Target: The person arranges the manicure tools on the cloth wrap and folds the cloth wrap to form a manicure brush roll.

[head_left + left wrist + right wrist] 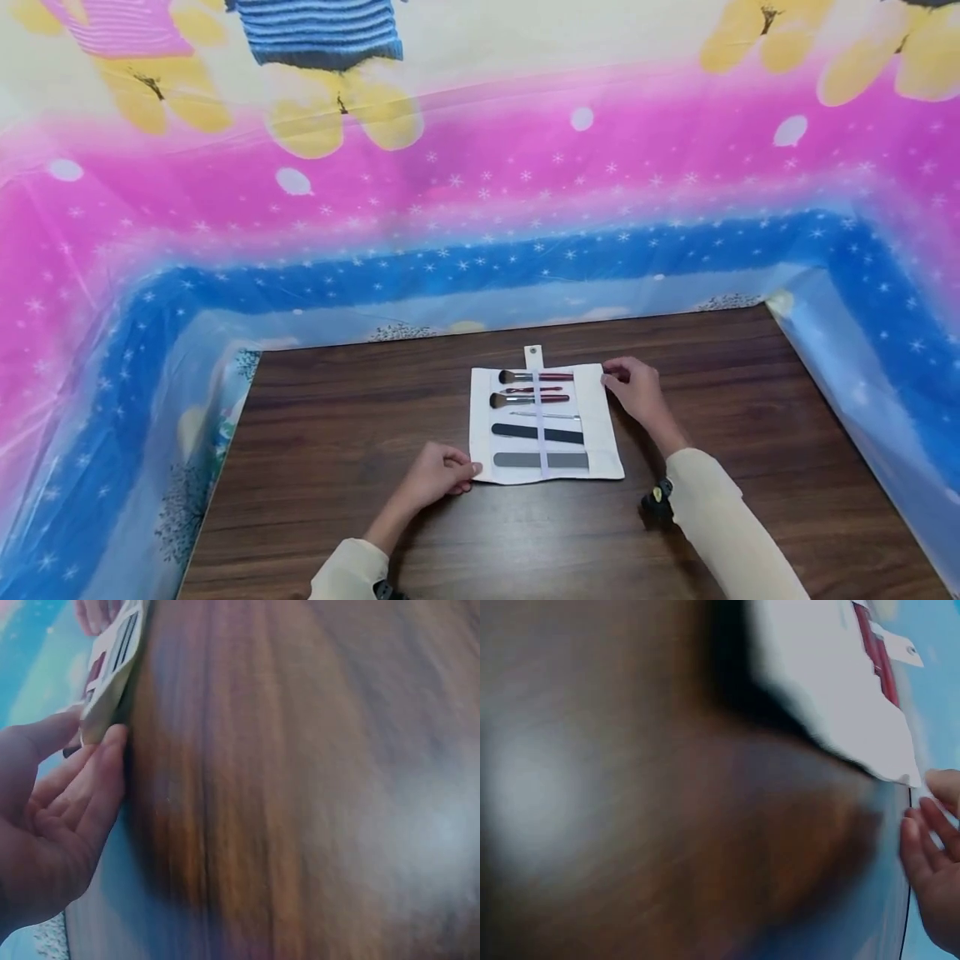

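A white fabric tool roll (pixel 603 433) lies unfolded on the table, with a snap strap (pixel 533 357) at its far edge. A pale elastic band crosses two red-handled makeup brushes (pixel 555 399), a slim red tool (pixel 551 389), a thin metal tool (pixel 558 416), a black nail file (pixel 517 431) and a grey nail file (pixel 517 459). My left hand (pixel 438 477) pinches the roll's near left corner between thumb and fingers, and the left wrist view shows that edge raised. At the far right corner, my right hand (pixel 637 392) has thumb and fingertips on the fabric.
The brown wooden table (pixel 337 417) extends around the roll on all sides. A patterned pink and blue sheet (pixel 450 208) hangs behind it and along both sides. A black device (pixel 657 503) is strapped by the right cuff.
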The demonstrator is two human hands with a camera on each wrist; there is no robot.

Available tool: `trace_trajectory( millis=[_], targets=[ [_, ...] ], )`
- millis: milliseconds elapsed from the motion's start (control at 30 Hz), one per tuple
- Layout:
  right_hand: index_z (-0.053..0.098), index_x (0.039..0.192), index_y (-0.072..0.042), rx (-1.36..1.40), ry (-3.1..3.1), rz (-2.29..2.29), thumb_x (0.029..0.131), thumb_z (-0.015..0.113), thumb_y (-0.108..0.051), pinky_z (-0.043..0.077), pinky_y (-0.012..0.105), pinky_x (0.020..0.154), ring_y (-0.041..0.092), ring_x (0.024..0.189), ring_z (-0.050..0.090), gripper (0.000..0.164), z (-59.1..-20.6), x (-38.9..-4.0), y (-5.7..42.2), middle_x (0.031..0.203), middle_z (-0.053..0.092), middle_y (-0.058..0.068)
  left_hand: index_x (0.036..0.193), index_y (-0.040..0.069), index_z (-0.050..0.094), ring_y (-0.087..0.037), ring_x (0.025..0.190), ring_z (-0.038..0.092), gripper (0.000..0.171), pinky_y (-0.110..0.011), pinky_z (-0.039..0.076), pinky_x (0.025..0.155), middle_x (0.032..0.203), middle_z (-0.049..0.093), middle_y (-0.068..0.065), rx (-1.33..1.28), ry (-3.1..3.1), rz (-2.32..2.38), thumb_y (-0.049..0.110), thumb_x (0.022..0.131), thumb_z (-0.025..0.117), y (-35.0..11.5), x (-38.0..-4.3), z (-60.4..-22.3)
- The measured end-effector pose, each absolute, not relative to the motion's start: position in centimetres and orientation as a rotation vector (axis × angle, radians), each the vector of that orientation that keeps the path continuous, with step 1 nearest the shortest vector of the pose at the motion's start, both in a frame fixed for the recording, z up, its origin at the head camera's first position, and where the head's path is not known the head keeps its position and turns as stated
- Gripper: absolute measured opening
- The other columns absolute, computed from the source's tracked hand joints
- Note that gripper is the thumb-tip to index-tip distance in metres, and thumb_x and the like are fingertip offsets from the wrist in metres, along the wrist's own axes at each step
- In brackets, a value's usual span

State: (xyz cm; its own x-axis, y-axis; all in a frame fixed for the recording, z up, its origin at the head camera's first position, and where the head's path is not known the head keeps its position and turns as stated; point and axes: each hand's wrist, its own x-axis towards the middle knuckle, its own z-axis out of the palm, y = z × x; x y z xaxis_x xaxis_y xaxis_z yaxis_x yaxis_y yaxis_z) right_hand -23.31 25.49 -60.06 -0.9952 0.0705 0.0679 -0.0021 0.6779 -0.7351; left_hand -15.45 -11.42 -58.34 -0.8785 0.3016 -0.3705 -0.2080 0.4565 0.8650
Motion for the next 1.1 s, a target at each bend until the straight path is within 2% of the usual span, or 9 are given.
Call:
trace_trajectory(
  millis=[100,267,367,533,667,900,1000,1100],
  targets=[
    [0.072,0.111,0.0,0.096,-2.75,1.108,0.094,0.069,-0.005,0.056,0.048,0.084,0.031,0.096,0.07,0.018,-60.4,-21.1,25.8,0.106,0.074,0.019,0.093,-0.001,0.077,-0.009,0.064,0.068,0.02,-0.022,0.054,0.059,0.077,0.076,-0.01,0.247,2.383,1.383,0.019,0.091,0.076,-11.7,-15.2,-58.7],
    [0.076,0.103,-0.01,0.349,-2.774,1.01,0.089,0.077,-0.009,0.059,0.042,0.083,0.019,0.094,0.072,0.014,-61.0,-16.6,26.2,0.101,0.077,0.005,0.097,0.003,0.076,-0.005,0.074,0.067,0.019,-0.02,0.055,0.067,0.087,0.076,-0.006,0.556,2.601,1.265,0.018,0.087,0.081,-12.1,-14.4,-58.7],
    [0.077,0.105,-0.015,0.467,-2.795,0.962,0.086,0.081,-0.016,0.059,0.043,0.088,0.018,0.1,0.072,0.019,-61.4,-14.5,26.4,0.106,0.077,0.002,0.103,0.007,0.075,-0.01,0.087,0.07,0.023,-0.028,0.058,0.078,0.098,0.075,-0.003,0.741,2.738,1.1,0.02,0.085,0.083,-12.2,-13.9,-58.3],
    [0.076,0.11,-0.015,0.691,-2.754,0.79,0.078,0.089,-0.029,0.057,0.04,0.091,0.018,0.108,0.071,0.037,-61.9,-12.8,26.9,0.114,0.075,-0.001,0.11,0.011,0.075,-0.018,0.107,0.068,0.027,-0.037,0.056,0.093,0.113,0.072,-0.002,0.962,2.889,0.748,0.022,0.087,0.081,-11.9,-13.8,-58.3],
    [0.076,0.113,-0.013,0.825,-2.688,0.651,0.073,0.092,-0.032,0.057,0.038,0.092,0.017,0.111,0.07,0.047,-62.5,-12.5,27.3,0.119,0.073,-0.002,0.11,0.013,0.075,-0.017,0.107,0.068,0.023,-0.035,0.056,0.094,0.112,0.074,-0.001,1.095,2.918,0.616,0.022,0.089,0.078,-11.7,-14.0,-58.9],
    [0.074,0.119,-0.011,0.86,-2.663,0.569,0.076,0.09,-0.026,0.058,0.038,0.091,0.019,0.112,0.07,0.048,-62.9,-12.2,27.5,0.121,0.074,0.003,0.103,0.014,0.077,-0.015,0.102,0.07,0.014,-0.033,0.057,0.092,0.104,0.077,0.002,1.247,3.005,0.646,0.014,0.089,0.077,-11.6,-13.8,-60.0],
    [0.074,0.119,-0.011,0.865,-2.646,0.566,0.076,0.089,-0.022,0.059,0.04,0.09,0.02,0.111,0.071,0.047,-63.0,-12.1,27.4,0.12,0.074,0.004,0.1,0.013,0.077,-0.014,0.099,0.07,0.011,-0.034,0.057,0.089,0.101,0.077,0.002,1.222,3.028,0.735,0.011,0.089,0.076,-11.5,-13.7,-60.5],
    [0.075,0.117,-0.011,0.831,-2.626,0.614,0.077,0.088,-0.017,0.059,0.039,0.089,0.02,0.109,0.072,0.042,-63.2,-12.1,27.2,0.117,0.075,0.004,0.097,0.015,0.075,-0.012,0.096,0.07,0.006,-0.034,0.057,0.086,0.096,0.076,0.003,1.073,3.016,0.87,0.012,0.092,0.073,-11.3,-13.6,-60.8]
  ],
)
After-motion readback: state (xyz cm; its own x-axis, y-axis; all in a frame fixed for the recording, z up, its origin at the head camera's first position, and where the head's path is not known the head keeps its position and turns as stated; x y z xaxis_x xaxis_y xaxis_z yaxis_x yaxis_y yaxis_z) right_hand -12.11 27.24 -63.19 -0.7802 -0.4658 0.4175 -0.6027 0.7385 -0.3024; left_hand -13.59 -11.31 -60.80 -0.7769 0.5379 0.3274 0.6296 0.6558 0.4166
